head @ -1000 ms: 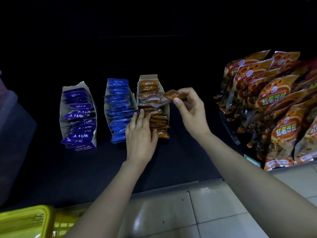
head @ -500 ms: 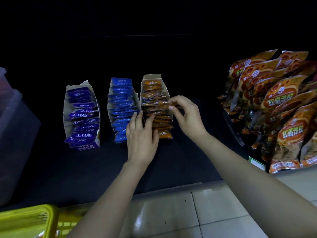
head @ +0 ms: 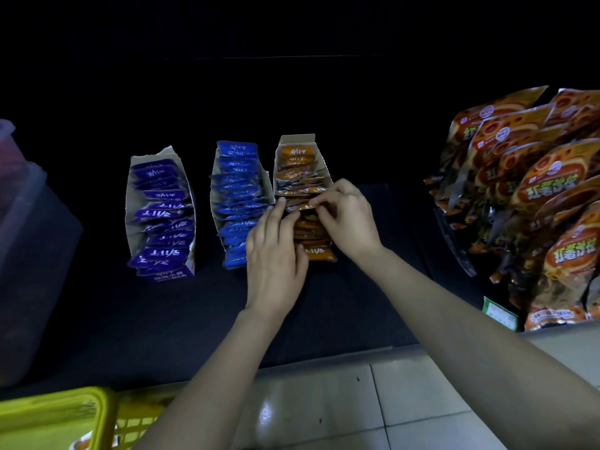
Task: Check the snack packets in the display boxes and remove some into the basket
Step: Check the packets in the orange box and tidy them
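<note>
Sorting through the packets in the orange box.
The right hand pinches one orange packet midway along the box, its long side across the row; the left hand, fingers fairly straight, rests on the packets nearer the front. The yellow basket lies well down-left of the box, on the left hand's side.
</note>
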Available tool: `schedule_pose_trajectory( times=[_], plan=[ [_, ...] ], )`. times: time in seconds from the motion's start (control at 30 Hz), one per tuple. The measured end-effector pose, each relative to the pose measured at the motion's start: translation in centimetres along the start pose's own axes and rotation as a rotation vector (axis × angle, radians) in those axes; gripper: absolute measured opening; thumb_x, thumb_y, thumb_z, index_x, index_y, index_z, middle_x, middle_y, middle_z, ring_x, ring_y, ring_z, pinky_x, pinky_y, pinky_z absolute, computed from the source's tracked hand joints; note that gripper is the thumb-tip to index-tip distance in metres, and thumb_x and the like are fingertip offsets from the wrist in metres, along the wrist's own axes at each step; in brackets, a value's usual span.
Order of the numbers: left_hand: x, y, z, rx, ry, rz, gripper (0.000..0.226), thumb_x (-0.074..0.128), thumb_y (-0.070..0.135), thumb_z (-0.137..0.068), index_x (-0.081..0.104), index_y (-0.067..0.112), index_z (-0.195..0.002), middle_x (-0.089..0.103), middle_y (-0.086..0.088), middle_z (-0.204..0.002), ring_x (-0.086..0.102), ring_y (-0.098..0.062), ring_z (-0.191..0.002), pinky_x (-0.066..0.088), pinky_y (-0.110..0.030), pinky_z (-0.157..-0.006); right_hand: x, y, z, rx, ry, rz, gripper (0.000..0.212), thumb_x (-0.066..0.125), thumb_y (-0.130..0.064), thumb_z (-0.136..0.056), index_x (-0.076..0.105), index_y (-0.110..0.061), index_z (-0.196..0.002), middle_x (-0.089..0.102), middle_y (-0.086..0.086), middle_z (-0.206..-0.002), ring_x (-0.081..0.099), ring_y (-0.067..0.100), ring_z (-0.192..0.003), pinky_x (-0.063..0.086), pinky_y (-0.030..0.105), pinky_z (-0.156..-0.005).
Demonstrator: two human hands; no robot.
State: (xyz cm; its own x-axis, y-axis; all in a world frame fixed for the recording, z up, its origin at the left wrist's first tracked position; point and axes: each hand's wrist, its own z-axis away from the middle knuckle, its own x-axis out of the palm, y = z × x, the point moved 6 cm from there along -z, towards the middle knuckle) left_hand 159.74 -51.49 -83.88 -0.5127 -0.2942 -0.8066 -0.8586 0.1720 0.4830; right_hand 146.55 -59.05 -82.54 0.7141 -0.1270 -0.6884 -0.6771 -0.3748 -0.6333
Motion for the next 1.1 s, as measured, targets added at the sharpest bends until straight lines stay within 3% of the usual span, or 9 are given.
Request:
schedule_pose_trajectory(
  times=[0.17, 0.43, 0.6, 0.83, 1.1],
  plan=[
    [0.3, 0.5, -0.2, 0.077, -0.037, -0.047, 0.062, 0.058, 0.012, -0.090, 0.038, 0.014, -0.148, 0.033, -0.003, -0.157, 0.025, -0.023, -0.146, 0.023, -0.045, -0.117, -0.8, -0.3, 1.2, -0.076, 0.047, -0.101, 0.008, 0.067, -0.018, -0.091, 0.068, -0.010, -0.094, 0.061, -0.003, -0.094, 0.058, 0.010, -0.085, 0.052, 0.031, -0.072],
    [1.3, 0.0, -0.5, 0.054, -0.087, -0.214, 0.057, 0.053, 0.023, -0.094, 0.040, 0.007, -0.147, 0.039, -0.009, -0.153, 0.028, -0.028, -0.145, 0.015, -0.041, -0.118, 0.6, 0.5, -0.1, 0.072, 0.025, -0.080, 0.008, 0.074, -0.023, -0.086, 0.074, -0.015, -0.087, 0.056, -0.007, -0.093, 0.058, 0.010, -0.087, 0.054, 0.035, -0.075],
    [1.3, 0.0, -0.5, 0.056, -0.091, -0.257, 0.059, 0.036, 0.030, -0.093, 0.040, 0.007, -0.147, 0.042, -0.009, -0.151, 0.031, -0.029, -0.144, 0.018, -0.042, -0.118, 0.1, 0.1, -0.4, 0.042, 0.097, -0.087, 0.009, 0.069, -0.024, -0.089, 0.070, -0.016, -0.093, 0.057, -0.007, -0.092, 0.059, 0.008, -0.080, 0.055, 0.035, -0.072],
    [1.5, -0.1, -0.5, 0.062, -0.100, -0.326, 0.060, 0.035, 0.032, -0.092, 0.039, 0.009, -0.148, 0.039, -0.012, -0.153, 0.029, -0.030, -0.145, 0.016, -0.043, -0.118, 0.6, 0.1, -0.8, 0.076, 0.121, 0.011, 0.012, 0.070, -0.027, -0.089, 0.076, -0.018, -0.093, 0.055, -0.002, -0.092, 0.056, 0.013, -0.084, 0.053, 0.033, -0.070],
    [1.5, -0.1, -0.4, 0.059, -0.096, -0.316, 0.061, 0.033, 0.033, -0.093, 0.036, 0.011, -0.150, 0.034, -0.012, -0.156, 0.027, -0.030, -0.146, 0.016, -0.043, -0.118, -0.8, 0.9, 0.4, 0.038, 0.139, -0.177, 0.012, 0.051, -0.017, -0.101, 0.060, -0.009, -0.098, 0.055, -0.003, -0.096, 0.055, 0.006, -0.083, 0.046, 0.018, -0.071]
  ],
)
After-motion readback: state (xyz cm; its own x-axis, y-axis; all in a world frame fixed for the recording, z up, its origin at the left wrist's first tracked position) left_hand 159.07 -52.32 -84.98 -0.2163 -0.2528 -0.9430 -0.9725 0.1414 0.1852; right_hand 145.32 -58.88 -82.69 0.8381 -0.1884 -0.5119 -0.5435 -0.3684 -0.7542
